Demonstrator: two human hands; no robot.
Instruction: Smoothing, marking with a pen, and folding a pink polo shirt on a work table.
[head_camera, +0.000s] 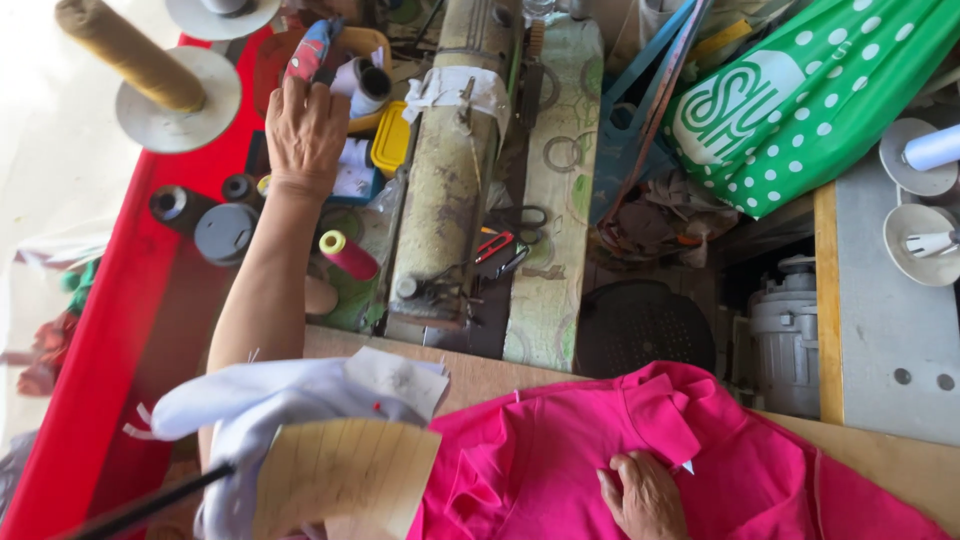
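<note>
Pink garment (560, 455) under right hand (645, 495) flat grip, left hand (305, 130) grip holding scissors (308, 52), cluttered sewing table (480, 375)

Bare left forearm (262, 290) below a short pale lavender-white sleeve (250, 405); no rings visible.

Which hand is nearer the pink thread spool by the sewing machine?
Left. The left hand is up beyond the pink thread spool, among clutter; the right hand rests far off on the pink garment.

sewing machine (447, 170) behind garment (640, 450), thread spools (215, 215) left of it, motor (785, 335) right, bag (800, 100) beyond
</note>
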